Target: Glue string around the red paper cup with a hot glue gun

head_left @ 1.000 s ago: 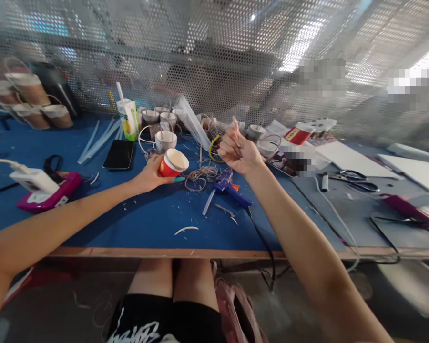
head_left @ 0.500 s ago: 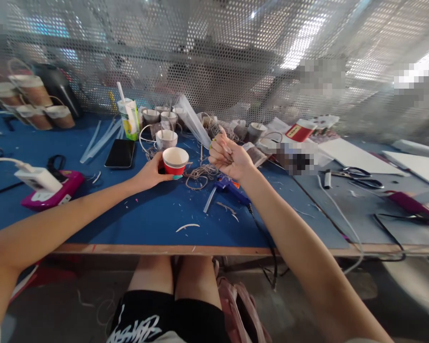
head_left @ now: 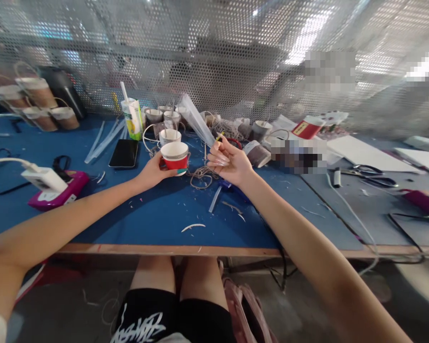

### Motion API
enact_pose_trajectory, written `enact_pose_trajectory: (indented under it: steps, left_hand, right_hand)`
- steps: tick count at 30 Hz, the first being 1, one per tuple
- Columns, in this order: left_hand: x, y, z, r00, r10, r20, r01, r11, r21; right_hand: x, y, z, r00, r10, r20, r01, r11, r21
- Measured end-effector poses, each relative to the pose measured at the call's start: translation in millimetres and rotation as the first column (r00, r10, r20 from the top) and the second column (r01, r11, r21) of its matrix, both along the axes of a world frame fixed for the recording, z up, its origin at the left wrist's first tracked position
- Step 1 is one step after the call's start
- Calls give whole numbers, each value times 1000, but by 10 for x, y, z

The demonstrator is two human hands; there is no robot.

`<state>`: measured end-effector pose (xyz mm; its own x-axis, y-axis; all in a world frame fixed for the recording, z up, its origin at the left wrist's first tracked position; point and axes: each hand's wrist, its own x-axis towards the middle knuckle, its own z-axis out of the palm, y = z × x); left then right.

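My left hand (head_left: 159,170) is closed around a small red paper cup (head_left: 177,163) with a white inside, held upright above the blue table. A thin greyish band runs around the cup below its rim. To the right of the cup, my right hand (head_left: 230,161) is raised with its fingers curled, thumb and forefinger close together. A small yellow bit shows at those fingertips; what it is I cannot make out. Under the right hand lies a blue glue gun (head_left: 236,189) with a clear glue stick, partly hidden by the wrist. Loose twine (head_left: 201,177) lies between the hands.
Behind stand several grey cups (head_left: 170,136), clear glue sticks (head_left: 196,116) and a drink carton (head_left: 131,118). At left are a phone (head_left: 124,153), a magenta power strip (head_left: 76,188) and brown cups (head_left: 39,93). Scissors (head_left: 370,175) and white boards (head_left: 372,155) lie right.
The right hand has turned and its fingers have opened slightly from a tighter curl. The left hand has tipped the red cup a little, keeping hold of it. The view has shifted slightly.
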<state>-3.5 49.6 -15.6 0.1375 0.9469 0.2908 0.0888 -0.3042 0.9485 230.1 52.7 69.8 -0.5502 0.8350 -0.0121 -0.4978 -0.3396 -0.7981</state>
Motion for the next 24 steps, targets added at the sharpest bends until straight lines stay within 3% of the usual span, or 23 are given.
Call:
enact_pose_trajectory:
  steps: [12, 24]
  left_hand:
    - [2, -3, 28, 999, -16, -43, 16, 1000, -16]
    - [-2, -81, 51, 962, 212, -170, -189, 972, 143]
  right_hand:
    - [8, -32, -8, 996, 47, 69, -46, 999, -14]
    - [5, -36, 0, 996, -76, 38, 77, 996, -38]
